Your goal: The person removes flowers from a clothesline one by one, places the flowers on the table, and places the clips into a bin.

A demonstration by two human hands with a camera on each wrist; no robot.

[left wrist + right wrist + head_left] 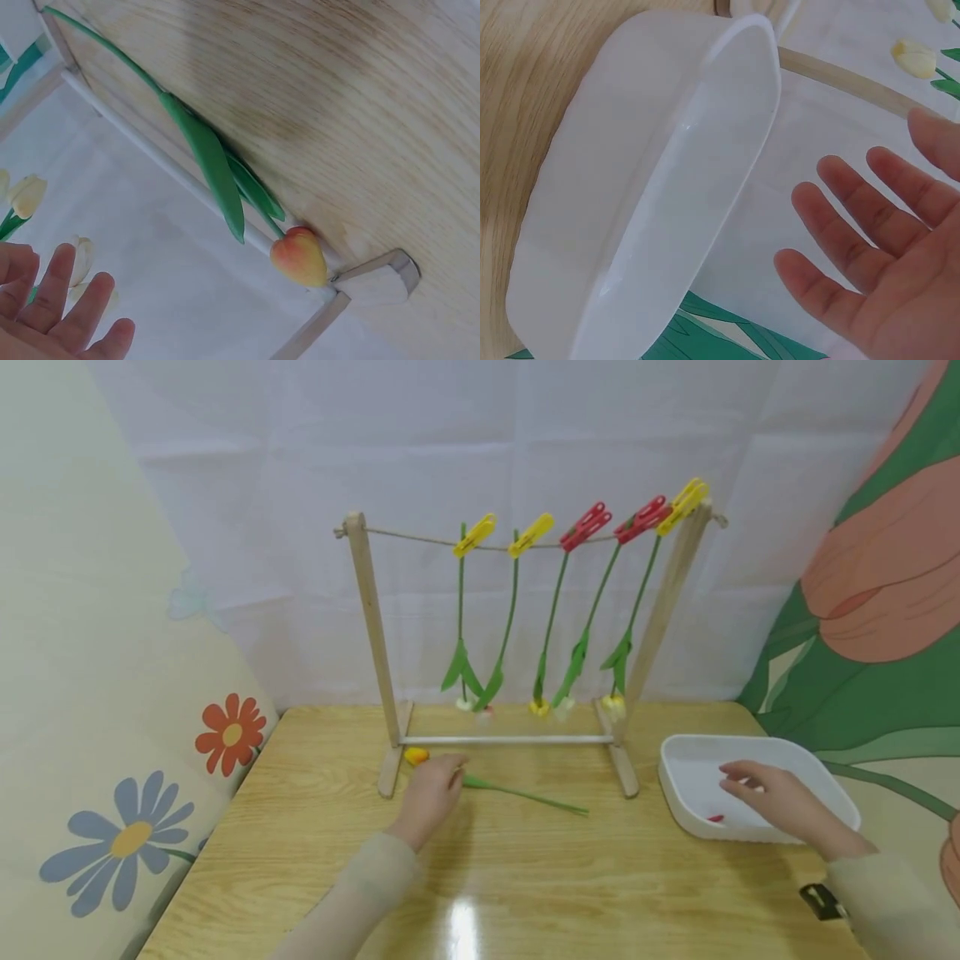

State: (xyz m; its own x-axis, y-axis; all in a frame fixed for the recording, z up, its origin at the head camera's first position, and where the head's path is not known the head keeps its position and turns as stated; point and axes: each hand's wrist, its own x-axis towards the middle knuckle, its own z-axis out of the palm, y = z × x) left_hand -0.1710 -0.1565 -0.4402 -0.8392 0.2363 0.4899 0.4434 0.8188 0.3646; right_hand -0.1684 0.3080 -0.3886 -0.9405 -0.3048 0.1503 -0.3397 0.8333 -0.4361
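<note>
An orange-yellow tulip point(298, 256) with a green stem and leaves lies on the table at the foot of the wooden rack. Over it hovers my left hand point(433, 793); the left wrist view shows its fingers loosely bent, apart from the flower and holding nothing. My right hand point(780, 802) is above the white basin point(615, 150), fingers spread and slightly bent, with nothing in them. A small red piece point(716, 818), perhaps a clothespin partly hidden by the basin wall, lies inside. Several tulips hang upside down from the rope, pinned by yellow clothespins point(532, 535) and red clothespins point(586, 527).
The wooden rack point(372, 627) stands at the back of the table, with a white bar point(510, 740) low between its feet. A small black object point(821, 902) lies by the right sleeve. A white cloth point(315, 468) hangs behind everything.
</note>
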